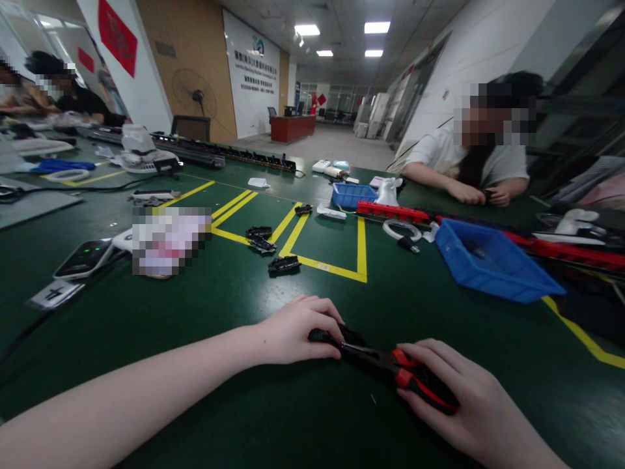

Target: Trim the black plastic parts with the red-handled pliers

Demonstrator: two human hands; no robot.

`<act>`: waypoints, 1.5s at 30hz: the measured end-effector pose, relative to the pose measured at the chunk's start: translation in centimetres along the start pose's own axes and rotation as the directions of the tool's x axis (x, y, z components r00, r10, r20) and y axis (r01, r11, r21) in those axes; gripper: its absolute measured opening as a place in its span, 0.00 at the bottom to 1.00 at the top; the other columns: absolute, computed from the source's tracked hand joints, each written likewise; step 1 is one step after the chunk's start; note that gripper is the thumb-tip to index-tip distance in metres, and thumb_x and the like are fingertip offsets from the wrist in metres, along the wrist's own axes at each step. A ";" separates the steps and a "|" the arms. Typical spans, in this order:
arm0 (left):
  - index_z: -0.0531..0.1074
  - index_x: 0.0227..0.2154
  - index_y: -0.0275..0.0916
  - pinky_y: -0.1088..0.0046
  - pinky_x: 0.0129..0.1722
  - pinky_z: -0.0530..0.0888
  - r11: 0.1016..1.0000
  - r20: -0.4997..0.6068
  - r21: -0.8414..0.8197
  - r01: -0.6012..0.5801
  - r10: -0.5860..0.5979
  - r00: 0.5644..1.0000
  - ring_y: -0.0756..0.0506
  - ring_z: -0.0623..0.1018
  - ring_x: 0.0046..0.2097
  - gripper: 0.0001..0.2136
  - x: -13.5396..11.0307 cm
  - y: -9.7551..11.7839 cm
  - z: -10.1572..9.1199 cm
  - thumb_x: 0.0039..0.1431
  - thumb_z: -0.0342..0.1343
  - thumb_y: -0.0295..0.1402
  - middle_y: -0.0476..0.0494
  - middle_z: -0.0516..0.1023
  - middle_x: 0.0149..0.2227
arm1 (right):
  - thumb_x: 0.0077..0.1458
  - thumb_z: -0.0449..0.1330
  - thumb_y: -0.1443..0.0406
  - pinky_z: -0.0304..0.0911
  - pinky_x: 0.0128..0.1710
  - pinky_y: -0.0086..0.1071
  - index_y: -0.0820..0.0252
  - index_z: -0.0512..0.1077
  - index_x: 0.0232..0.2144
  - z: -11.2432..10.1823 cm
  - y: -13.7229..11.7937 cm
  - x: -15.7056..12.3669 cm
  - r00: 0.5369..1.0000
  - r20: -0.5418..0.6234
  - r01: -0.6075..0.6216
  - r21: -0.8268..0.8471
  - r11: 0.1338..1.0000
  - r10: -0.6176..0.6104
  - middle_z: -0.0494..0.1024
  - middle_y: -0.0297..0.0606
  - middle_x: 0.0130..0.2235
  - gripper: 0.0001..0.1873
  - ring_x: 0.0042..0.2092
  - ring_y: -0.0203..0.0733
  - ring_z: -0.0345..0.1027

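My right hand (454, 384) is closed around the red and black handles of a pair of needle-nose pliers (407, 374). The pliers' jaws point left and touch a small black plastic part (352, 334). That part is pinched in my left hand (305, 331), between the thumb and fingers, just above the green table; the fingers hide some of it. Beyond my left hand lie several similar black parts (284, 264), near the yellow tape lines.
A blue bin (493, 260) stands at the right, and a smaller blue basket (354, 195) farther back. Red strips (393, 212) run along the table's far side. A phone-like device (84, 258) with cables lies left. Across the table, a person (478, 156) handles something small.
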State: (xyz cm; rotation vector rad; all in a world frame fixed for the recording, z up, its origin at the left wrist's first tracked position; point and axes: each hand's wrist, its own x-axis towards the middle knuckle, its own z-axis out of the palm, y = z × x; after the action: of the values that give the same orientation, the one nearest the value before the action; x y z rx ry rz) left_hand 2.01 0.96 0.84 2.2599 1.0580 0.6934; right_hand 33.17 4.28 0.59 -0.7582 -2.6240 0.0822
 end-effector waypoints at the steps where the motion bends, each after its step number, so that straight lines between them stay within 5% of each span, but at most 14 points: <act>1: 0.77 0.40 0.42 0.64 0.52 0.65 1.000 0.002 0.002 0.000 0.000 1.000 0.44 0.73 0.52 0.08 0.0 0.0 0.0 0.59 0.62 0.36 0.46 0.74 0.48 | 0.56 0.61 0.58 0.74 0.37 0.31 0.53 0.67 0.53 0.0 0.0 0.0 1.000 -0.002 0.004 -0.006 1.000 -0.004 0.76 0.40 0.45 0.22 0.40 0.41 0.75; 18: 0.77 0.40 0.42 0.64 0.50 0.64 1.000 0.005 0.007 0.004 -0.005 1.000 0.43 0.73 0.51 0.08 0.0 -0.1 0.1 0.60 0.61 0.38 0.45 0.74 0.48 | 0.56 0.62 0.59 0.74 0.38 0.32 0.55 0.69 0.53 -0.1 -0.1 0.2 0.998 -0.063 0.029 0.029 0.999 -0.027 0.78 0.42 0.45 0.23 0.42 0.42 0.75; 45: 0.77 0.40 0.41 0.64 0.49 0.63 1.000 0.036 0.004 -0.007 0.007 0.999 0.44 0.74 0.50 0.08 0.0 0.2 -0.2 0.60 0.62 0.36 0.46 0.76 0.48 | 0.56 0.60 0.56 0.74 0.37 0.35 0.52 0.72 0.48 0.2 -1.2 0.1 0.990 -0.023 -0.132 0.151 0.980 0.137 0.78 0.42 0.43 0.18 0.40 0.45 0.75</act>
State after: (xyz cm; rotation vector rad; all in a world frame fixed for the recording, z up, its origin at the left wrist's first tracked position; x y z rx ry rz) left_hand 1.99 0.90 1.09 2.2722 1.0356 0.6514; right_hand 32.45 3.35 0.65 -0.8745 -2.4995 0.2989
